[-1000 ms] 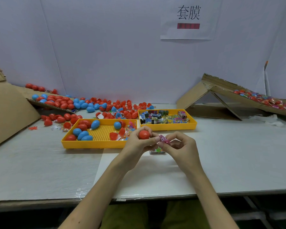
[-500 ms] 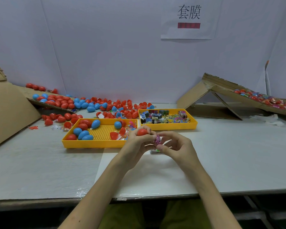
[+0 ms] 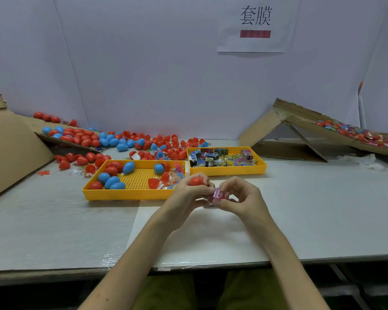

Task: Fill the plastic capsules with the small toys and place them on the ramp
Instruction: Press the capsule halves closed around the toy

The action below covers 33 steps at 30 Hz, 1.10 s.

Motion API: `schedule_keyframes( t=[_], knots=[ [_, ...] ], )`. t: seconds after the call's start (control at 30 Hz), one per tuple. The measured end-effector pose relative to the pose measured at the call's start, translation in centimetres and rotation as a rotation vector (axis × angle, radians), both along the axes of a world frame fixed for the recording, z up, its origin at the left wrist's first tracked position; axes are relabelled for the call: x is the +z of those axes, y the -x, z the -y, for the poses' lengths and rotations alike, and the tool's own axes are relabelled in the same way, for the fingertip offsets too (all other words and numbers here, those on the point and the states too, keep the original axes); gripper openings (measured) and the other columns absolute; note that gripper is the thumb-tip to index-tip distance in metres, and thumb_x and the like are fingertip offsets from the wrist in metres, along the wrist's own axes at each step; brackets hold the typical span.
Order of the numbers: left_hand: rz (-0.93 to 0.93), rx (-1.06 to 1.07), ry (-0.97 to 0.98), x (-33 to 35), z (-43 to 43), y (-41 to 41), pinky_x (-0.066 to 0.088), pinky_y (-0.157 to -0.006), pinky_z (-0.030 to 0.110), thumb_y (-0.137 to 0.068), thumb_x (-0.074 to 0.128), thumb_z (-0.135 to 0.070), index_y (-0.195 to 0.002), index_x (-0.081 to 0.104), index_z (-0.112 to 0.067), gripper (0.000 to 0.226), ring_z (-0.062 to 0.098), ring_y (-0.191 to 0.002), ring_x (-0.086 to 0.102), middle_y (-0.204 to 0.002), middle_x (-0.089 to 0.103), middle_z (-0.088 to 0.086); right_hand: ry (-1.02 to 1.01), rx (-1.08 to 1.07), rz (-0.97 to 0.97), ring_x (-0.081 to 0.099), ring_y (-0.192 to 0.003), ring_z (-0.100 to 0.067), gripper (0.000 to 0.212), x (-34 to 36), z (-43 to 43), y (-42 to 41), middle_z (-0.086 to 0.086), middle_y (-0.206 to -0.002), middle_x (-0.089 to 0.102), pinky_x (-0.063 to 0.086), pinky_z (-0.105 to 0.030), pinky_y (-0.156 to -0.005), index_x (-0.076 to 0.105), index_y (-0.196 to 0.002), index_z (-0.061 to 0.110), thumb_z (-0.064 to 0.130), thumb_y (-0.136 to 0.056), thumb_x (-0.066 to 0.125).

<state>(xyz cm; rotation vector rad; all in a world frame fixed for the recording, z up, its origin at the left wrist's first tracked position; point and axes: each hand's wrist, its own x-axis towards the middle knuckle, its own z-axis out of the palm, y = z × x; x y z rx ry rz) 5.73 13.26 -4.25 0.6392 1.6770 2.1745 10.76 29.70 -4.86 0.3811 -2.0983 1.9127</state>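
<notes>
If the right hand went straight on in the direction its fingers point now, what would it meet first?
Most likely the left hand, which holds a red capsule. The right hand pinches a pink toy right beside it, though depth is unclear.

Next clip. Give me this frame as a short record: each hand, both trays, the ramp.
Left hand: grips a red plastic capsule
Right hand: pinches a small pink wrapped toy beside it
Left yellow plastic tray: red and blue capsules
Right yellow plastic tray: small packaged toys
Cardboard ramp: far right, cluster of capsules on it
</notes>
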Motion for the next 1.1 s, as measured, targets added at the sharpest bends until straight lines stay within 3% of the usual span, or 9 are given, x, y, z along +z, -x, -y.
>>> schedule_keyframes(
  t=[0.13,0.33,0.47,0.67,0.8,0.97,1.1],
  knots=[
    [0.016,-0.008,-0.002,-0.05,-0.05,0.09,0.053,-0.068,0.03,-0.072,0.069,-0.009,-0.074,0.058,-0.016,0.014,0.018,-0.075,0.064,-0.077,0.063,0.003,0.095,0.06,0.022,0.059,-0.078,-0.017,0.037,0.02,-0.37,0.24,0.001,-0.086,0.068,0.053,-0.035,-0.075,0.069,-0.087,0.03,0.013,-0.06,0.086],
    [0.051,-0.062,0.064,-0.18,-0.06,0.12,0.048,-0.064,0.026,-0.074,0.07,-0.01,-0.072,0.056,-0.019,0.017,0.018,-0.07,0.057,-0.076,0.061,0.004,0.209,0.222,0.081,0.057,-0.078,-0.018,0.045,0.27,-0.74,0.16,0.0,-0.087,0.064,0.055,-0.03,-0.073,0.071,-0.103,0.029,0.015,-0.062,0.086],
    [0.105,-0.114,-0.054,-0.07,0.17,0.19,0.049,-0.085,0.042,-0.076,0.067,-0.006,-0.075,0.056,-0.016,0.015,0.022,-0.076,0.058,-0.079,0.06,0.008,0.312,0.313,0.166,0.058,-0.074,-0.015,0.034,0.37,-0.83,0.03,-0.004,-0.082,0.062,0.05,-0.025,-0.065,0.07,-0.107,0.021,0.019,-0.075,0.082],
    [0.07,-0.177,-0.099,0.11,0.16,0.09,0.054,-0.07,0.031,-0.079,0.064,-0.001,-0.076,0.051,-0.015,0.02,0.015,-0.064,0.05,-0.073,0.058,0.003,0.284,0.173,0.296,0.053,-0.064,-0.016,0.039,0.17,-0.16,0.31,-0.006,-0.07,0.059,0.049,-0.024,-0.059,0.067,-0.101,0.006,0.037,-0.078,0.071],
    [0.038,-0.138,-0.073,0.03,0.02,0.04,0.053,-0.067,0.03,-0.078,0.064,0.001,-0.078,0.05,-0.014,0.02,0.015,-0.064,0.051,-0.075,0.06,0.004,0.235,0.171,0.337,0.056,-0.066,-0.017,0.033,0.08,-0.06,0.22,-0.007,-0.072,0.062,0.05,-0.023,-0.06,0.07,-0.091,0.007,0.036,-0.076,0.072],
    [0.028,-0.125,-0.047,-0.05,0.04,0.05,0.043,-0.065,0.031,-0.077,0.065,0.001,-0.078,0.051,-0.014,0.02,0.021,-0.072,0.051,-0.078,0.06,0.008,0.237,0.238,0.393,0.058,-0.075,-0.022,0.042,0.18,0.08,0.14,-0.012,-0.08,0.062,0.052,-0.026,-0.063,0.066,-0.103,-0.002,0.034,-0.083,0.066],
    [0.042,-0.132,-0.082,0.06,0.03,0.02,0.05,-0.066,0.031,-0.076,0.063,0.001,-0.076,0.05,-0.014,0.021,0.018,-0.066,0.05,-0.074,0.058,0.005,0.272,0.284,0.401,0.059,-0.079,-0.02,0.027,0.47,-0.19,0.03,-0.01,-0.084,0.061,0.051,-0.025,-0.063,0.068,-0.095,0.004,0.03,-0.087,0.069]
  ],
)
